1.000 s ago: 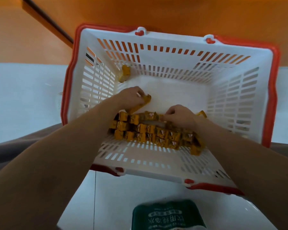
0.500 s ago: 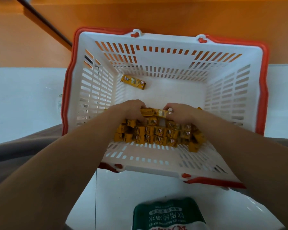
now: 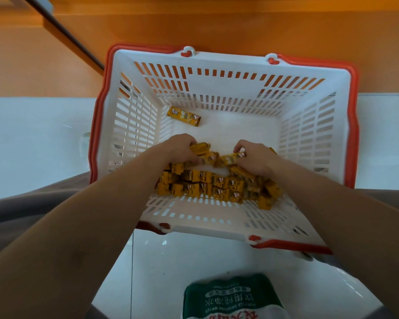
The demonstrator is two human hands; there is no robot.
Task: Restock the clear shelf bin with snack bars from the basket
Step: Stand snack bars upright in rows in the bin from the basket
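**Hands meeting over the bar pile**

Since a second ago the left hand (image 3: 180,149) has pulled back from the far side of the basket (image 3: 352,134) to meet the right hand (image 3: 255,157) over the bars (image 3: 212,185). The loose bar (image 3: 183,116), then propped against the far-left wall, now lies flat on the basket bottom.

Left fingers curl round a bar or two at the top of the pile. Right thumb and fingers pinch the end of another bar, tilted up between the two hands. Both forearms reach in over the near wall, wrists bent downward.

Step in hand, by judgement: gathering a handful for transfer. Most bars lie in rough rows against the near wall. The bin is out of view, so its fill cannot be told.

The next move calls for a firm two-handed squeeze on the top row, a lift clear of the near rim, and a turn toward the bin.

Outside the basket are white floor tiles (image 3: 32,134), a green-labelled water pack (image 3: 230,298) nearest the viewer, and an orange wall (image 3: 217,24) beyond.
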